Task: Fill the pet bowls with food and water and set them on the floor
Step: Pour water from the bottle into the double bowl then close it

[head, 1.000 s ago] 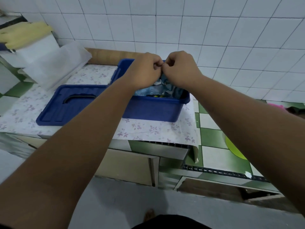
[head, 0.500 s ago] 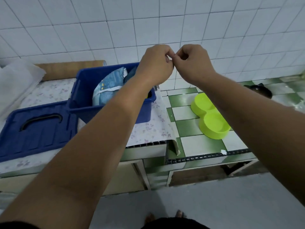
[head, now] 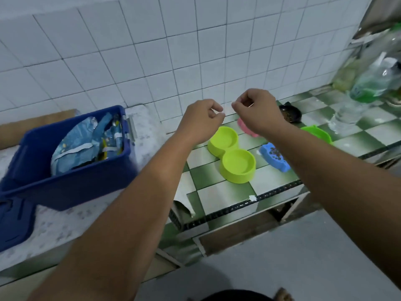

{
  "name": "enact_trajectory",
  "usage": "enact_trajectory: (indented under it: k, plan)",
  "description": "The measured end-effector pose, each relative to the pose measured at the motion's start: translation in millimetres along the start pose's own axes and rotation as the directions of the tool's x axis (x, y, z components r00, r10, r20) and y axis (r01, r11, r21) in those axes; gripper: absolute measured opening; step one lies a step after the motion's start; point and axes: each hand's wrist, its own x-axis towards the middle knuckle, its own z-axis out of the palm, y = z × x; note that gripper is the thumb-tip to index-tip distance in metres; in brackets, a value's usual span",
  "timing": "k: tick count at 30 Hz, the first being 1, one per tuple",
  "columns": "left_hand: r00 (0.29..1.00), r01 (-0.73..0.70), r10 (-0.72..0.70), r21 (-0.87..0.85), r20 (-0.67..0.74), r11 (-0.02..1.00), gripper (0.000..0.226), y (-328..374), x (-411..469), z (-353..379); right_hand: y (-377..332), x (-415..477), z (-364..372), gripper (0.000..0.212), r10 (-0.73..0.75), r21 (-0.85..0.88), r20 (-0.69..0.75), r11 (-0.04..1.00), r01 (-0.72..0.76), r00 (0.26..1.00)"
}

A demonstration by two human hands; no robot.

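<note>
Right hand [head: 258,115] curled, lime double bowl [head: 237,178] empty

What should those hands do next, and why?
Probably the left hand should reach for the bag in the bin, to pour into the lime double bowl. Both its cups look empty, while the blue bowl already holds kibble.

Open tiles along the front of the surface [head: 223,196], before the lime double bowl [head: 232,158]. Left, the blue bin [head: 71,183] blocks; the blue bowl [head: 274,157] sits just right, bottles [head: 368,83] crowd far right.
</note>
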Motion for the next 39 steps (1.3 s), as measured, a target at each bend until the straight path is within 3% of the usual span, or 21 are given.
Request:
enact_trajectory:
  k: [13,25,39]
  plan:
    - [0.991,0.131,-0.131,-0.043,0.009,0.990,0.005,69.7,40.0,188.0,159.6,33.1,-132.2,0.014,0.040,-0.064,0.116,0.997,-0.033,0.992]
    - [0.991,0.083,-0.074,-0.072,0.114,0.994,0.005,107.9,100.4,266.0,224.3,66.4,-181.4,0.011,0.131,-0.098,0.062,0.987,-0.125,0.989]
    - [0.969,0.087,-0.028,-0.233,0.246,0.968,0.008,127.0,182.3,333.9,266.8,129.3,-207.7,0.012,0.167,-0.086,-0.094,0.981,-0.175,0.981]
